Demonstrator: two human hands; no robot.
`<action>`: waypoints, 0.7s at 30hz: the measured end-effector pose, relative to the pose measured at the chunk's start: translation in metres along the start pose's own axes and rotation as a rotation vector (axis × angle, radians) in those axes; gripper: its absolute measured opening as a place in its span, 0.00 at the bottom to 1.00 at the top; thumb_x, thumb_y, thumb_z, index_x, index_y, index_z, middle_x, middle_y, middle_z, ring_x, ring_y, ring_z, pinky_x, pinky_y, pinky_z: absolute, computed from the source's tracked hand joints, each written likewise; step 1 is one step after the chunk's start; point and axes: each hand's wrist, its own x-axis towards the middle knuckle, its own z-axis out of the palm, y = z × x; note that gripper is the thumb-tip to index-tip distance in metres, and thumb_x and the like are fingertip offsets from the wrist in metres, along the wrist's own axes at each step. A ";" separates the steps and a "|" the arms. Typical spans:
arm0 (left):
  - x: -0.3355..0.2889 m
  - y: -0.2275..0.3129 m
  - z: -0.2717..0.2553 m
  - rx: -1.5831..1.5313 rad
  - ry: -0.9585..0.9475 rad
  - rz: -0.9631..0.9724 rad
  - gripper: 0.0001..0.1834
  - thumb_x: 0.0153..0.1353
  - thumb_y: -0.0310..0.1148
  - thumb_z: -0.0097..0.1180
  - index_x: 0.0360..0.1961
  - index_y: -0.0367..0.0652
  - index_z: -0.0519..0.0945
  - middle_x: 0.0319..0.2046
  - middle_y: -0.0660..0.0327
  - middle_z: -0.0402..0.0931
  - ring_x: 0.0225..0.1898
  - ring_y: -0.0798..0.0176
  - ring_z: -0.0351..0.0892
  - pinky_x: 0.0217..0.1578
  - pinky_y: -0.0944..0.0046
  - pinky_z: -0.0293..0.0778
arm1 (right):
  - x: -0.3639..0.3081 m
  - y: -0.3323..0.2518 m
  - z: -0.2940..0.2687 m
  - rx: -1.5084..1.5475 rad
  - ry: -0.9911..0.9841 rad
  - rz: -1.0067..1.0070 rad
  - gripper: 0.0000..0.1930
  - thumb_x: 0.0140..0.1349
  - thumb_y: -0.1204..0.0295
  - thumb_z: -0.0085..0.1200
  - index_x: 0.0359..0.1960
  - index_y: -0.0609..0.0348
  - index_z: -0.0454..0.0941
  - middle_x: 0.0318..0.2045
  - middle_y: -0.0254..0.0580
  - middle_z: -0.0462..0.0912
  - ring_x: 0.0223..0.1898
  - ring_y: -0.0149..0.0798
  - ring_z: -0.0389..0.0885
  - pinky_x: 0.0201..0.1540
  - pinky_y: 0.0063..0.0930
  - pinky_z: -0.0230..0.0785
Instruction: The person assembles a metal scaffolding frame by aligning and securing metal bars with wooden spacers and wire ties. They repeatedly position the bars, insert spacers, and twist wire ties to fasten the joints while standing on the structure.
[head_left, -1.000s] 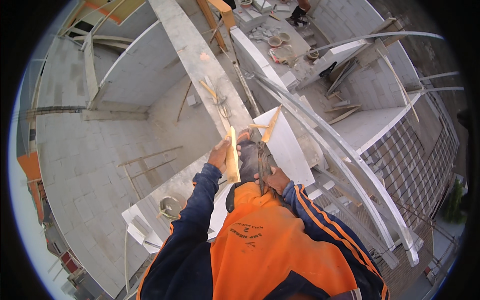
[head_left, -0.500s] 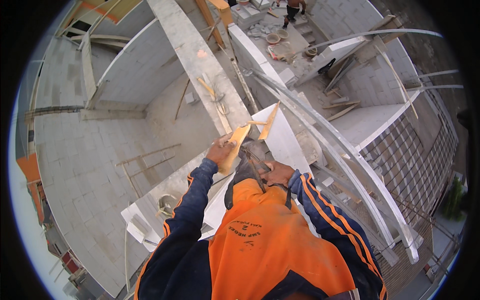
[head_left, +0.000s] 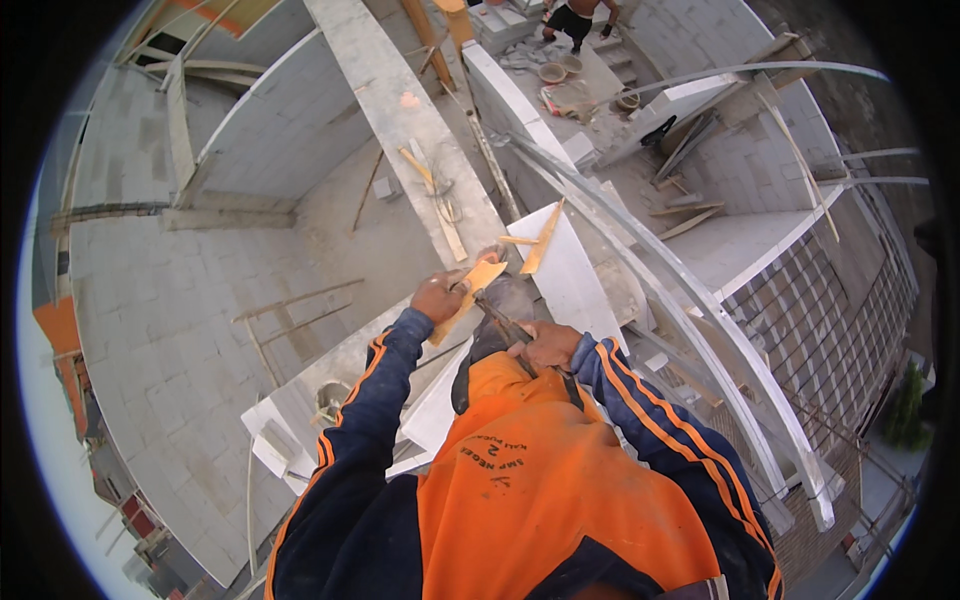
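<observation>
My left hand (head_left: 440,298) is closed round a short yellowish wooden board (head_left: 468,304), tilted over my lap. In my right hand (head_left: 548,346), close to my body, is a dark metal tool (head_left: 505,322). Its far end points at the board's right edge; whether they touch, I cannot tell. The tool's exact kind is unclear. Just beyond my hands, narrow wood pieces (head_left: 543,238) rest on a white block slab (head_left: 578,285). A yellow-handled tool (head_left: 416,168) and a loop of wire (head_left: 447,208) lie on the concrete beam (head_left: 385,90) ahead.
Deep drops lie on both sides of the beam, between grey block walls (head_left: 160,350). Long curved-looking metal rails (head_left: 680,290) run along my right. A bucket (head_left: 333,398) stands at the left. Below, at the far right, a person (head_left: 574,22) stands near several buckets (head_left: 553,73).
The tool in my right hand has swung up and left toward the board. My left hand has tipped the board lower. The person below has come further into view.
</observation>
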 end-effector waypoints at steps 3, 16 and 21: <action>0.003 0.002 0.005 0.071 0.003 0.058 0.22 0.65 0.43 0.51 0.54 0.41 0.79 0.52 0.44 0.78 0.54 0.42 0.76 0.58 0.54 0.69 | -0.008 0.001 -0.003 -0.012 -0.013 0.007 0.38 0.59 0.63 0.57 0.71 0.55 0.58 0.24 0.42 0.80 0.19 0.35 0.73 0.22 0.32 0.67; 0.006 -0.001 0.014 -0.021 -0.149 0.070 0.23 0.66 0.45 0.51 0.57 0.46 0.78 0.45 0.45 0.80 0.45 0.48 0.81 0.47 0.57 0.74 | -0.002 0.007 0.009 -0.262 0.058 0.006 0.40 0.50 0.77 0.45 0.71 0.61 0.54 0.28 0.50 0.81 0.22 0.40 0.76 0.25 0.34 0.68; -0.016 0.026 -0.023 -0.337 -0.477 -0.032 0.30 0.66 0.47 0.53 0.64 0.43 0.70 0.48 0.47 0.78 0.46 0.52 0.81 0.49 0.57 0.76 | -0.006 0.002 0.013 -0.406 0.165 -0.175 0.36 0.51 0.76 0.48 0.67 0.65 0.59 0.35 0.58 0.81 0.32 0.48 0.81 0.34 0.38 0.73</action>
